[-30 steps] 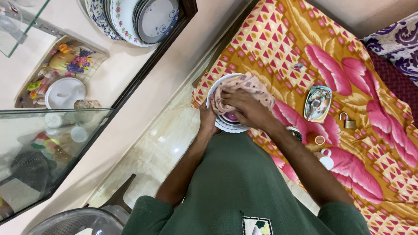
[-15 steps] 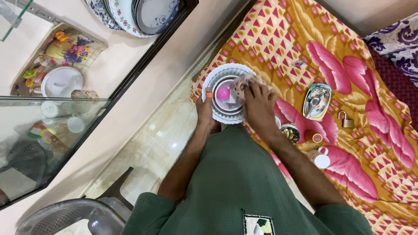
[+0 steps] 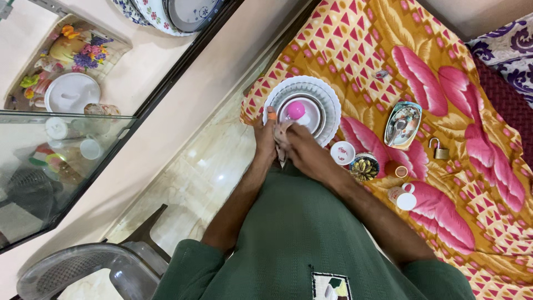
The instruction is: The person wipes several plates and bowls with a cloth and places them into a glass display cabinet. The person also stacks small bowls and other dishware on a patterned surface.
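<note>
Since the earlier frame, both hands have drawn back to the plates' 7 o'clock edge. Left hand and right hand are closed together on the cloth, mostly hidden between them. Plates rest on the bedspread, a pink ball at centre.

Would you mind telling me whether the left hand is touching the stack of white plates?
Touching. The head view shows the left hand gripping the near rim of the stack of white plates, thumb over the edge.

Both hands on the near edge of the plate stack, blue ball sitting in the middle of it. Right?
Not quite: the ball is pink, not blue. The head view shows it in the middle of the plate stack, with the left hand and right hand at the near edge.
</note>
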